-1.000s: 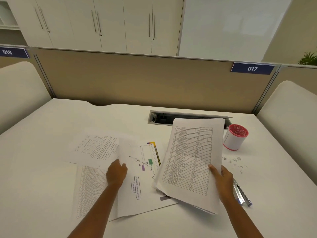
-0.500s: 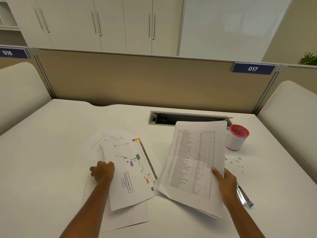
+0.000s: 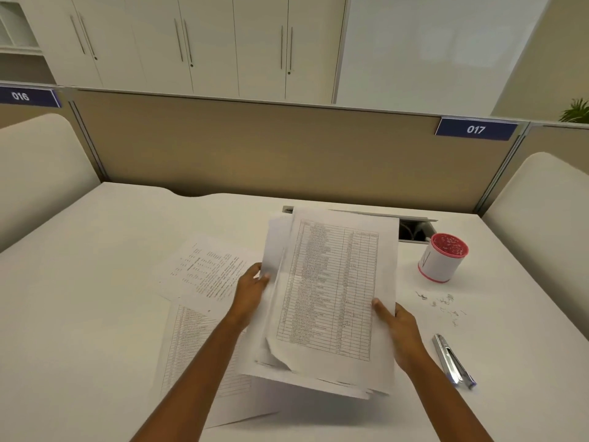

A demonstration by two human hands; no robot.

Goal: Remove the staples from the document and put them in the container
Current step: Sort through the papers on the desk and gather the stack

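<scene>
I hold a stack of white printed sheets (image 3: 334, 282) tilted up above the desk, its top page a table of rows. My right hand (image 3: 396, 327) grips the stack's right edge, thumb on top. My left hand (image 3: 251, 290) grips the left side, where a sheet is folded behind the stack. To the right stands a white container (image 3: 441, 258) with a red rim, staples inside it. Loose staples (image 3: 444, 306) lie scattered on the desk in front of it. A metal staple remover (image 3: 452, 360) lies to the right of my right hand.
Two loose printed pages (image 3: 204, 272) lie flat on the white desk (image 3: 79, 282) to the left, one partly under my left forearm. A cable slot (image 3: 414, 231) is cut in the desk behind the stack. A beige partition (image 3: 255, 148) closes off the back.
My left hand lifted the coloured chart sheet off the desk and brought it right, onto the left side of the stack. The stack shifted left toward the middle.
</scene>
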